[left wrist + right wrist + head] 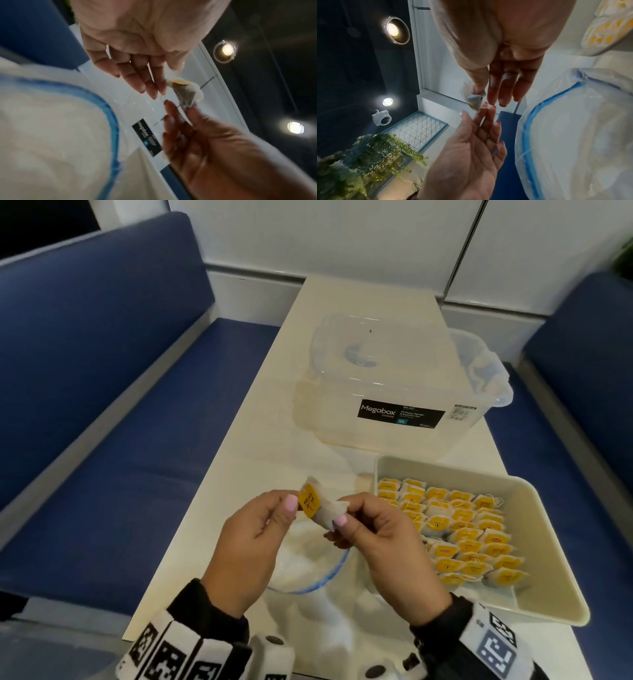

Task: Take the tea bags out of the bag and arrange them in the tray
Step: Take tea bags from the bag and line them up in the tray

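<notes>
From the head view we see our left hand (pixel 246 546) and right hand (pixel 383 546) raised together above the pale cream counter (pixel 260 412), both pinching one white paper tea bag with a yellow tag (pixel 317 505): the left thumb and fingers hold the tagged end, the right thumb and fingers hold the other end. Directly beneath our hands lies the clear plastic zip bag with a blue seal strip (pixel 308 570), its mouth gaping. Just to the right sits the cream rectangular plastic tray (pixel 548 542), where many yellow-tagged tea bags (pixel 462 535) lie in close overlapping rows along its left part. Beyond it stands a clear lidded plastic storage box with a black label (pixel 387 385), and blue cushioned benches (pixel 102 371) flank the counter on both sides. In the left wrist view we look along the left hand (pixel 137 54), whose fingertips meet the tea bag (pixel 185 93) from above while the right hand (pixel 214 148) holds its lower end; the zip bag (pixel 56 128) fills the lower left, blurred. In the right wrist view the right hand (pixel 496 47) pinches the tea bag (pixel 472 98) between thumb and fingers, the left hand (pixel 471 155) reaches up to its lower edge, the zip bag (pixel 573 135) sits to the right, and a corner of the tray (pixel 590 46) shows at the top right.
</notes>
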Demonstrator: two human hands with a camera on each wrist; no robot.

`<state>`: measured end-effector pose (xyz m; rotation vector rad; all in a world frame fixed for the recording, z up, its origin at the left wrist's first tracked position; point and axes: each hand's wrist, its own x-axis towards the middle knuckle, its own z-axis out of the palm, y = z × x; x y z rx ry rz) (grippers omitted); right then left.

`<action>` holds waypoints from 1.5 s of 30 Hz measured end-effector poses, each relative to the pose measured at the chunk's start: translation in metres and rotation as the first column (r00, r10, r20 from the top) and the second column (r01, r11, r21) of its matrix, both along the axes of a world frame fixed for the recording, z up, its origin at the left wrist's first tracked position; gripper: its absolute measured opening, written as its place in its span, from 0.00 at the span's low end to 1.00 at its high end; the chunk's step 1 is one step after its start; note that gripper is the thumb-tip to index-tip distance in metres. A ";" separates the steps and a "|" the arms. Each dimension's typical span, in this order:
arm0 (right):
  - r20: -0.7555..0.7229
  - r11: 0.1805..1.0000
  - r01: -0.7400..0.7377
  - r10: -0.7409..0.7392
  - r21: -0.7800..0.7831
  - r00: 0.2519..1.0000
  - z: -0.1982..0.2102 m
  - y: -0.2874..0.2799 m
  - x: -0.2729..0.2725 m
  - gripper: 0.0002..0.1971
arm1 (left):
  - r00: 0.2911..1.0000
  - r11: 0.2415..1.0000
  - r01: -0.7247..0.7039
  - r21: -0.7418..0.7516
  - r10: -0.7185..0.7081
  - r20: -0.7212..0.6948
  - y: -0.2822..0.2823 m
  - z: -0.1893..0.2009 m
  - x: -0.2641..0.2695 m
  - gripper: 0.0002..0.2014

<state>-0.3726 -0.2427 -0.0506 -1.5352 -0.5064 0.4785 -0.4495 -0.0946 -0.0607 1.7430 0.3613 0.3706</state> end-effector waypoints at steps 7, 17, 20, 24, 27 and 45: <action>0.248 0.976 0.102 -0.052 -0.194 0.967 -0.005 -0.011 0.006 0.18 | 0.997 0.968 -0.077 0.239 0.069 0.044 -0.004 0.024 0.013 0.04; 0.491 0.957 0.188 -0.058 -0.219 0.869 0.014 -0.020 0.014 0.12 | 0.999 0.797 0.022 0.604 -0.040 0.016 -0.022 0.043 0.029 0.04; 0.412 0.971 0.200 -0.130 -0.131 0.902 0.014 -0.029 0.015 0.10 | 0.999 0.916 0.041 0.398 -0.044 -0.002 -0.032 0.036 0.032 0.04; 0.334 0.970 0.207 -0.155 -0.127 0.930 0.016 -0.046 0.019 0.07 | 0.997 0.945 0.071 0.318 -0.077 0.009 -0.047 0.026 0.037 0.05; 0.425 0.954 0.219 -0.115 -0.205 0.898 0.023 -0.060 0.024 0.07 | 0.993 0.924 0.101 0.369 -0.115 0.015 -0.059 0.025 0.043 0.06; 0.509 0.661 0.226 0.271 -0.715 0.817 0.080 -0.153 0.078 0.01 | 0.974 0.839 0.207 0.504 -0.225 -0.025 -0.102 0.010 0.066 0.15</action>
